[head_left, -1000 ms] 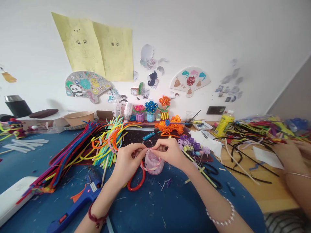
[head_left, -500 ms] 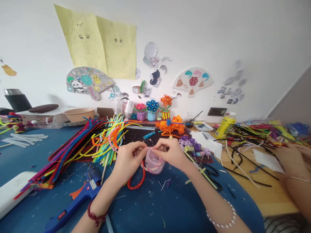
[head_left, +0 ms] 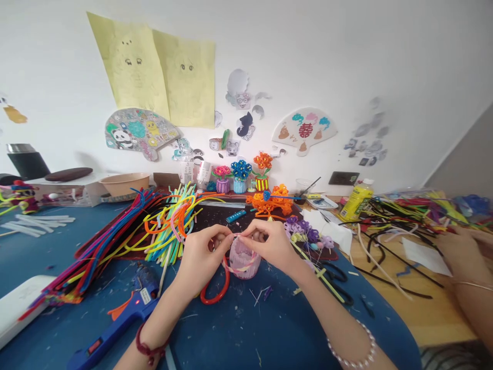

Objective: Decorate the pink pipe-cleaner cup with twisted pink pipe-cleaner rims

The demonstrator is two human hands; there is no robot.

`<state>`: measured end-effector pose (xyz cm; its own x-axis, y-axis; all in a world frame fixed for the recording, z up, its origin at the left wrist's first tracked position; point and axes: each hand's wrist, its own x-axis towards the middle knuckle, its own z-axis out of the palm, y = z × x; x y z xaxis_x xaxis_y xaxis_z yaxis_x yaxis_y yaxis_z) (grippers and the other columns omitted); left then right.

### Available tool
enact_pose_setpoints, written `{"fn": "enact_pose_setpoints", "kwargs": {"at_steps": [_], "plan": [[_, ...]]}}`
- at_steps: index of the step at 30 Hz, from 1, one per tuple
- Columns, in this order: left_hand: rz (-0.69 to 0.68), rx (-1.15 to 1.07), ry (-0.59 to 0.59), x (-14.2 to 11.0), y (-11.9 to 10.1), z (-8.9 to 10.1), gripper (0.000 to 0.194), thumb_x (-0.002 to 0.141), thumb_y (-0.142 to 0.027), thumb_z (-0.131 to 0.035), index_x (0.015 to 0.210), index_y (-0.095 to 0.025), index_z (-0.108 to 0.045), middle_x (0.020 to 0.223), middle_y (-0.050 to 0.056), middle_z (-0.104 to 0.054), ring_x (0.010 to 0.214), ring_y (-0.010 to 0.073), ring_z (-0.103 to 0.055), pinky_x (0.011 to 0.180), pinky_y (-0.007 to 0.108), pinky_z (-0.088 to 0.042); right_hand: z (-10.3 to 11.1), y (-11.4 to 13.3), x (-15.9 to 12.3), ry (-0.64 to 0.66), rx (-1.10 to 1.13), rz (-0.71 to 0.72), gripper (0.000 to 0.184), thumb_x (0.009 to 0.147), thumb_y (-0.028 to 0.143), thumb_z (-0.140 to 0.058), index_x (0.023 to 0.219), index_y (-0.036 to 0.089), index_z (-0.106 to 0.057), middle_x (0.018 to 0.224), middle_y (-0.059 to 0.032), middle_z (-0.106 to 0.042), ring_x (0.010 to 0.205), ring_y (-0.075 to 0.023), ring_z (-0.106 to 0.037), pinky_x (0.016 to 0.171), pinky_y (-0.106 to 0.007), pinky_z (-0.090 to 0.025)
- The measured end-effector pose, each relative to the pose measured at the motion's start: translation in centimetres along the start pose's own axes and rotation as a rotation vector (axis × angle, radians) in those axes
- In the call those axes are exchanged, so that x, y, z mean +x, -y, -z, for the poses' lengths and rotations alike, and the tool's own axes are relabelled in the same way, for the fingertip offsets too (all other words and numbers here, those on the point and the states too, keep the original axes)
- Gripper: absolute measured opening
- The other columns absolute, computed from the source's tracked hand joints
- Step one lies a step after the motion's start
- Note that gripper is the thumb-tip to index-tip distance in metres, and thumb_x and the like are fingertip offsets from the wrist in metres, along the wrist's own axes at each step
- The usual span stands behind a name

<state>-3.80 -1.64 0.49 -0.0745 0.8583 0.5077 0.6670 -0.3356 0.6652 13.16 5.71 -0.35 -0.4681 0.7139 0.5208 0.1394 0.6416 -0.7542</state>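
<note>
Thumb and fingertips of the left hand (head_left: 204, 252) and of the right hand (head_left: 271, 245) pinch a pink-and-white strand (head_left: 232, 269), nearly meeting over the far rim of a pale pink cup (head_left: 240, 254); the strand loops down across the cup's front, and whether it circles the back I cannot tell. Close by the left fingers, a red handle (head_left: 226, 289) crowds the cup; farther left lie a blue glue gun (head_left: 131, 314) and a heap of coloured stems (head_left: 175, 226). Right of the right fingers are purple flowers (head_left: 311, 231) and a dark handle (head_left: 344, 294); beyond both sit orange flowers (head_left: 283, 206), and nearer than the fingers, purple scraps (head_left: 267, 293). Compared with half a second ago, the pinches have barely shifted; the background sits slightly lower in view.
</note>
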Motion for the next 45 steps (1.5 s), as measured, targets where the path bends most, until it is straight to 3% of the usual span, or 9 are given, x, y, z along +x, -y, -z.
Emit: {"fn": "enact_pose_setpoints", "kwargs": {"at_steps": [6,14,29,36,42,45], "plan": [[-0.086,0.086,-0.077,-0.1,-0.3,0.0,0.019,0.088,-0.033,-0.057,0.081,-0.018,-0.068,0.066,-0.001,-0.068,0.055,0.0107,-0.055,0.054,0.021,-0.042,0.0,0.6,-0.3,-0.072,-0.062,0.105,0.016,0.080,0.028,-0.068,0.069,0.016,-0.069,0.051,0.0021,-0.052,0.046,-0.0091,-0.039,0.043,-0.022,-0.031],[-0.214,0.127,-0.143,-0.5,-0.1,0.0,0.014,0.090,-0.027,-0.056,0.085,-0.019,-0.067,0.077,0.000,-0.071,0.060,0.0100,-0.057,0.058,0.021,-0.044,0.1,0.8,-0.5,-0.118,-0.143,0.258,0.019,0.086,0.028,-0.063,0.072,0.017,-0.071,0.058,-0.0021,-0.062,0.047,-0.0108,-0.043,0.046,-0.025,-0.035],[-0.385,0.180,-0.240,-0.7,-0.5,0.1,0.005,0.088,-0.018,-0.060,0.085,-0.019,-0.064,0.073,-0.002,-0.067,0.061,0.0088,-0.056,0.059,0.020,-0.043,0.1,0.6,-0.7,-0.183,-0.149,0.439,0.013,0.087,0.021,-0.061,0.078,0.018,-0.070,0.067,-0.0044,-0.070,0.049,-0.0113,-0.051,0.047,-0.025,-0.040],[-0.323,0.163,-0.220,-0.5,-0.5,-0.2,0.007,0.089,-0.020,-0.060,0.084,-0.019,-0.065,0.074,-0.003,-0.067,0.060,0.0083,-0.055,0.059,0.020,-0.043,0.1,1.2,-0.6,-0.178,-0.136,0.370,0.012,0.085,0.020,-0.063,0.076,0.018,-0.071,0.062,-0.0026,-0.067,0.047,-0.0105,-0.047,0.046,-0.024,-0.038],[-0.230,0.109,-0.214,-0.4,-0.1,-0.3,0.008,0.088,-0.024,-0.061,0.086,-0.019,-0.066,0.073,-0.003,-0.068,0.057,0.0078,-0.055,0.056,0.019,-0.043,-0.1,1.1,-0.3,-0.114,0.067,0.102,0.006,0.079,0.022,-0.069,0.080,0.017,-0.071,0.063,-0.0003,-0.064,0.050,-0.0098,-0.049,0.047,-0.022,-0.039],[-0.207,0.091,-0.222,-0.5,0.0,-0.3,0.009,0.088,-0.025,-0.060,0.086,-0.018,-0.067,0.071,-0.003,-0.067,0.056,0.0079,-0.055,0.055,0.019,-0.043,-0.2,0.9,-0.1,-0.047,0.187,-0.001,0.018,0.074,0.023,-0.073,0.091,0.018,-0.070,0.073,-0.0005,-0.065,0.060,-0.0113,-0.055,0.053,-0.021,-0.043]]}}
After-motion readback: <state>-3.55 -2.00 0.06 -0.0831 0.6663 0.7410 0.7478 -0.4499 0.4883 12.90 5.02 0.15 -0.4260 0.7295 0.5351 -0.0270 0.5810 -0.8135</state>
